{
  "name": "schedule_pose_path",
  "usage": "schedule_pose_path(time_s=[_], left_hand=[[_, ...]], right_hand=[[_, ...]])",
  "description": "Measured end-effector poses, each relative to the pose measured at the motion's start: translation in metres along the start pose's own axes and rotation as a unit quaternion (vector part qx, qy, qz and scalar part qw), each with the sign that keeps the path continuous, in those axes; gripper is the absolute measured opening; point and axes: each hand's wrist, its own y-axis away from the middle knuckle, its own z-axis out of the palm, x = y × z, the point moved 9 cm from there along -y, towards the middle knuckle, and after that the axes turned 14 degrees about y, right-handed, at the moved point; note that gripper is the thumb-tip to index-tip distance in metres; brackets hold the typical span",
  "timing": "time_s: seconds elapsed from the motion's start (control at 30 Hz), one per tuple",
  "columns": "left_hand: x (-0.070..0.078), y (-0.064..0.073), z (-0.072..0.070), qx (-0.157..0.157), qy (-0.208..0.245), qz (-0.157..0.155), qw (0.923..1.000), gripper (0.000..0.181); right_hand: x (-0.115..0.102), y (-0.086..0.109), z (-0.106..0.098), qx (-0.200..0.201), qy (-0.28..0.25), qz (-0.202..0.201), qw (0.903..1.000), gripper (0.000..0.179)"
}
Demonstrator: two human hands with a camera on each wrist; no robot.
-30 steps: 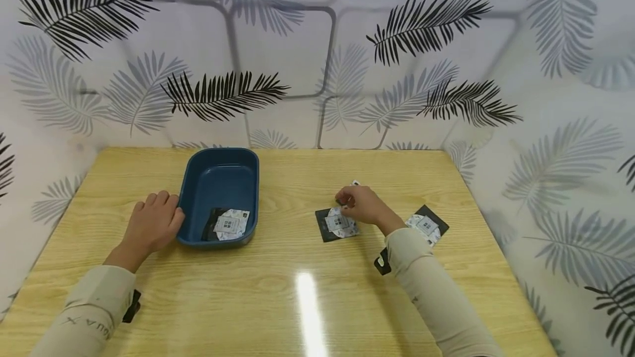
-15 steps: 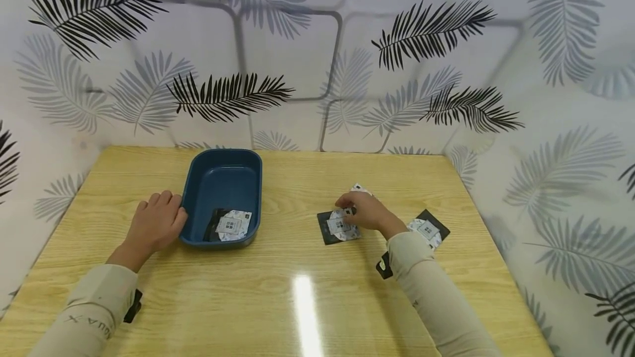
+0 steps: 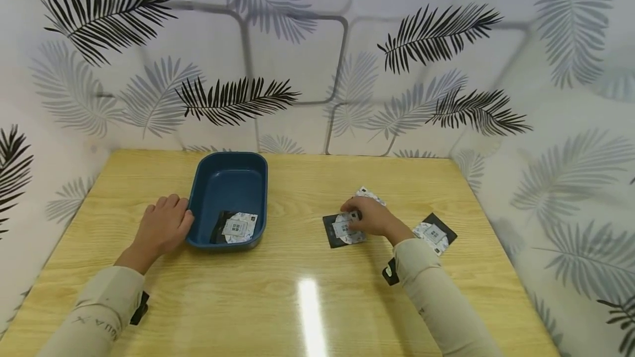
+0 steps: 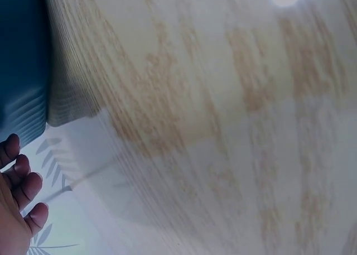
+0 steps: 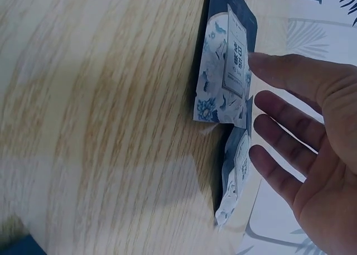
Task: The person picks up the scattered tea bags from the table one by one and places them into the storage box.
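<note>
At the left, a blue plastic tray (image 3: 233,186) stands on the table with one flat black-and-white sachet (image 3: 237,228) inside, near its front wall. My left hand (image 3: 161,227) lies against the tray's left side, fingers loosely bent and thumb by the rim. Right of centre, my right hand (image 3: 371,216) is over another sachet (image 3: 342,230). In the right wrist view, the thumb of my right hand (image 5: 312,121) is at the edge of this sachet (image 5: 226,65), its fingers spread apart from the thumb. A further sachet (image 5: 237,174) lies just behind, partly covered by the hand in the head view.
Beside my right forearm lies one more sachet (image 3: 435,234), turned at an angle. A wood-grain table (image 3: 258,302) carries everything. Behind it rises a leaf-patterned backdrop (image 3: 297,70). A black wrist-camera part (image 3: 390,272) sticks out under my right cuff.
My right hand has come slightly lower over the centre sachet, its thumb now at the sachet. My left hand stays by the tray. The head view has shifted a little.
</note>
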Motion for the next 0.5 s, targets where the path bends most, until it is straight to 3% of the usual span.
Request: schedule_pose_path(time_s=[0.5], left_hand=[[0.0014,-0.0001,-0.0006,-0.009,0.001,0.000,1.0000,0.030]], right_hand=[[-0.0011,-0.0051,0.0073,-0.015,0.008,-0.021,0.9996,0.049]])
